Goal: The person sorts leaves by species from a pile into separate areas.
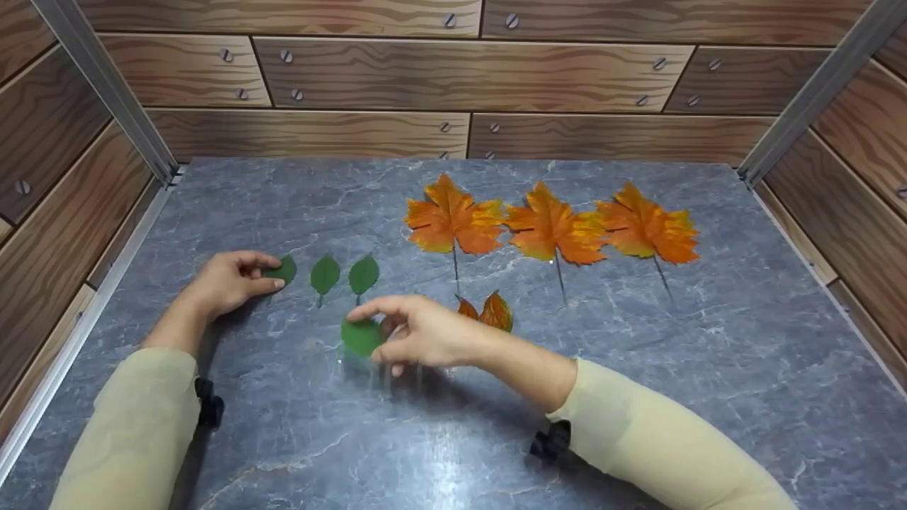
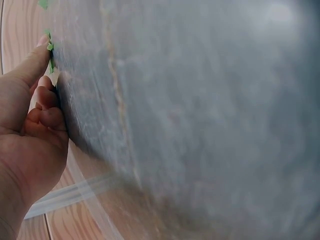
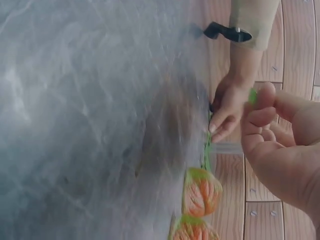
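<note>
Grey marble-look tabletop (image 1: 638, 368), wood-plank walls (image 1: 468, 74) around. Left hand (image 1: 227, 283) pinches leftmost green leaf (image 1: 283, 270) flat on top; two more small green leaves (image 1: 344, 275) beside it. Right hand (image 1: 418, 331), fingers curled, pinches another oval green leaf (image 1: 361, 337) just above surface, front of row. Three orange maple leaves (image 1: 549, 225) right-rear, one small orange leaf (image 1: 489, 311) behind right hand.

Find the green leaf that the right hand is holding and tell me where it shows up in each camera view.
Head: the held green leaf is left of centre, pinched at the right hand fingertips, below the row of small green leaves.
Left wrist: not in view.
Right wrist: a green sliver at the fingertips, upper right.
Shared landmark: the left hand, lying on the grey table, also appears in the right wrist view.
</note>
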A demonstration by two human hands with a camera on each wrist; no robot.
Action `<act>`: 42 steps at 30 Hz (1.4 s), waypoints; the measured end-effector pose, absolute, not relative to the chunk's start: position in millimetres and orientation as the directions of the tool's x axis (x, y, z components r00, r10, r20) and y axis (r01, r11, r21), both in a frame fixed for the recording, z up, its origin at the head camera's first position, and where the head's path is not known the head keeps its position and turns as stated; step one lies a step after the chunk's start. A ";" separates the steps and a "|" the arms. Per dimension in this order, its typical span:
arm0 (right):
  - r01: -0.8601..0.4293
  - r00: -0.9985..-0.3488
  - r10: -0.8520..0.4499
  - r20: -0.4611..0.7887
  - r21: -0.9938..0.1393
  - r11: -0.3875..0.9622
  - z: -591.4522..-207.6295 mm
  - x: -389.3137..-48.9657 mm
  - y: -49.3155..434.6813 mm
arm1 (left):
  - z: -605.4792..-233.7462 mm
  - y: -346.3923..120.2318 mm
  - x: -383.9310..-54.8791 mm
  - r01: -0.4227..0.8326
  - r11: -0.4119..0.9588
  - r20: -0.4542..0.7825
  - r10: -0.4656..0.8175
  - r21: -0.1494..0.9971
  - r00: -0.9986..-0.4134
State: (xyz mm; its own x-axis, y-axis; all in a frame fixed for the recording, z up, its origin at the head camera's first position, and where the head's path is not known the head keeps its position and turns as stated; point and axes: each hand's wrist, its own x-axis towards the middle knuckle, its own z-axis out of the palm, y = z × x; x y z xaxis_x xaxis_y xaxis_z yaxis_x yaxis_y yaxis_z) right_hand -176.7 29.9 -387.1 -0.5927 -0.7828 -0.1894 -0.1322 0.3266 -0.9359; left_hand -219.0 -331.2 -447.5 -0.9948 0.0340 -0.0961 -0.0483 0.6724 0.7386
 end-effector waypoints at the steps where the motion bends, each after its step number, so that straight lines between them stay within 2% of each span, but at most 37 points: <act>1: -0.140 -0.608 -0.775 -0.173 -0.937 0.319 -385.9 -179.5 30.9 | -447.7 -331.5 -219.1 -0.051 0.674 -0.099 0.034 0.737 -0.994; 6: -0.175 -0.694 -0.712 -0.111 -0.933 0.315 -379.5 -200.2 37.5 | -448.5 -332.4 -220.1 -0.053 0.676 -0.101 0.031 0.735 -0.994; 12: -0.287 -0.763 -0.646 0.020 -0.906 0.312 -374.7 -232.1 45.2 | -449.7 -332.6 -221.2 -0.053 0.675 -0.096 0.026 0.736 -0.995; 19: -0.242 -0.825 -0.565 -0.012 -0.896 0.372 -374.9 -259.2 48.9 | -450.0 -331.5 -222.8 -0.035 0.675 -0.081 0.038 0.737 -0.996; 29: -0.221 -0.850 -0.524 -0.057 -0.863 0.453 -390.4 -277.6 36.7 | -449.7 -332.9 -220.0 -0.047 0.664 -0.087 0.027 0.746 -0.996; 42: -0.231 -0.831 -0.535 -0.155 -0.778 0.585 -402.0 -279.5 29.3 | -449.4 -331.1 -220.5 -0.047 0.666 -0.081 0.019 0.745 -0.997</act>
